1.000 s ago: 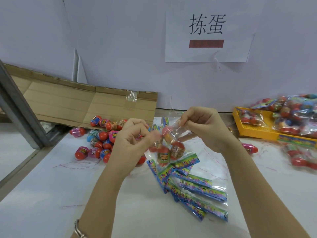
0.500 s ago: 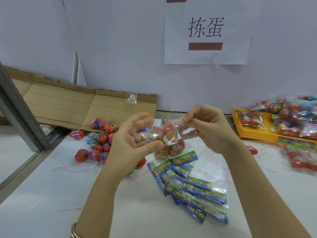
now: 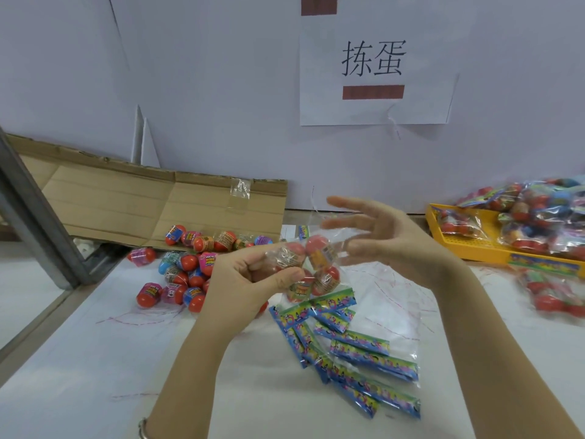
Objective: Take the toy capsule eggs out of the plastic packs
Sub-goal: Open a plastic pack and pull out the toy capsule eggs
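Note:
My left hand [image 3: 253, 280] grips a clear plastic pack [image 3: 311, 270] with several red toy capsule eggs inside, held above the white table [image 3: 95, 359]. The pack's blue-green header card hangs at its lower end. My right hand [image 3: 389, 239] hovers just right of the pack with its fingers spread and blurred, apart from the plastic. A pile of loose capsule eggs [image 3: 186, 267] lies on the table behind my left hand.
Several emptied packs with blue-green headers [image 3: 357, 353] lie below my hands. A yellow tray [image 3: 459, 245] heaped with full packs stands at the right, more packs beside it. Flattened cardboard [image 3: 152, 207] leans on the wall at the left. A metal post [image 3: 34, 220] slants at far left.
My right hand has let go of the pack's top and spread its fingers. My left hand now holds the pack alone, gripping it round the eggs.

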